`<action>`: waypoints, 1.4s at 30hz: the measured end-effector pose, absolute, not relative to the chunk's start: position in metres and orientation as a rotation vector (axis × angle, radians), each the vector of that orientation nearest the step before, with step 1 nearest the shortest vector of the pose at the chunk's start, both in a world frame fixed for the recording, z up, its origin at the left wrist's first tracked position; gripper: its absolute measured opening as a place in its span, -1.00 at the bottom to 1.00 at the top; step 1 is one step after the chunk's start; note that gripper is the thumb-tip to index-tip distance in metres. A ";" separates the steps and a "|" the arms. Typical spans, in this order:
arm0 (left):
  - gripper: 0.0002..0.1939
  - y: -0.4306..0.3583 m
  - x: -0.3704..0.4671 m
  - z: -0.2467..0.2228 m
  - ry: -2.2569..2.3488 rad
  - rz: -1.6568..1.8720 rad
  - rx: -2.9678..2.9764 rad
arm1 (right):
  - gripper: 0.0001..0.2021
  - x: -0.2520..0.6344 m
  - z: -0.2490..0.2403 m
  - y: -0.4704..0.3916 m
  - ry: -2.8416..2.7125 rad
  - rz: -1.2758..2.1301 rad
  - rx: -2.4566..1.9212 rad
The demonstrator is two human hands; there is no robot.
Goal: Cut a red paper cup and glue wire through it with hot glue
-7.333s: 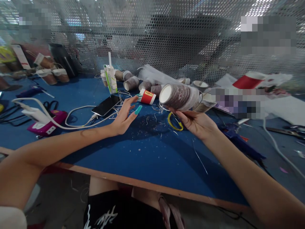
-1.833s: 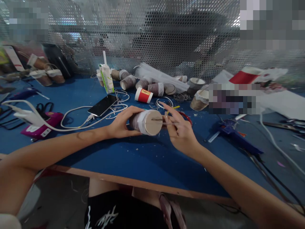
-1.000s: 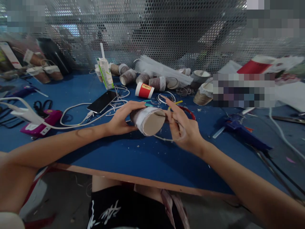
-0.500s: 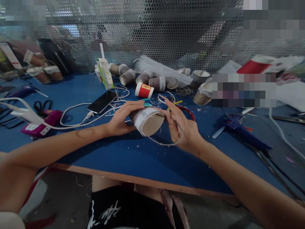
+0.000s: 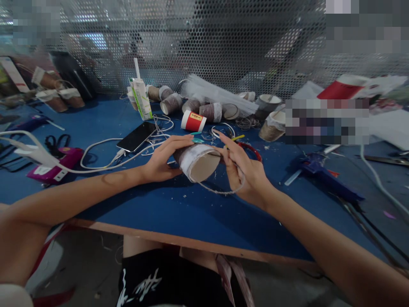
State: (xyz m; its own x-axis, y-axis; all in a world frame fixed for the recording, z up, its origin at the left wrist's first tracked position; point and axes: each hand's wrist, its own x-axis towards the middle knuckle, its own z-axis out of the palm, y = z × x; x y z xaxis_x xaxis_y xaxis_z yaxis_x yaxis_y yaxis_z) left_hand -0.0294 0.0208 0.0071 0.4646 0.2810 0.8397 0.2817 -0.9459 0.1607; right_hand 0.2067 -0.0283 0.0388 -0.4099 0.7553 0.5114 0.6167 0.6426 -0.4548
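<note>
Wrapped cup between 2 bare hands above a blue table [image 5: 179, 213]. The left hand [image 5: 159, 164] grasps the cup [image 5: 195, 164] round its far part, thumb below and fingers above, apparently to steady it while its pale round end is turned toward the right. The cup lies tilted on its side, near the table's middle; whether that end is mouth or base cannot be told. The right hand [image 5: 247, 175] is bent at the cup's rim and grasps a thin cord [image 5: 220, 193], which hangs in 1 slack loop from the lower rim; the exact pinch is hidden. The cord's slack presumably leaves the fingers room to work. Just behind the right hand lies a red loop [image 5: 254, 151]. Farther out, a blue glue gun [image 5: 330, 178] rests to the right, probably for easy reach. To the left lies a phone [image 5: 136, 136], cable attached, likely charging. Behind, 1 red-and-white cup [image 5: 193, 121] lies before other wrapped cups [image 5: 171, 103], seemingly pushed back to free working space.
</note>
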 end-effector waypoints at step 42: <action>-0.39 0.025 -0.027 0.010 -0.859 -1.404 -3.027 | -0.64 0.209 0.028 0.002 -1.640 1.313 -1.027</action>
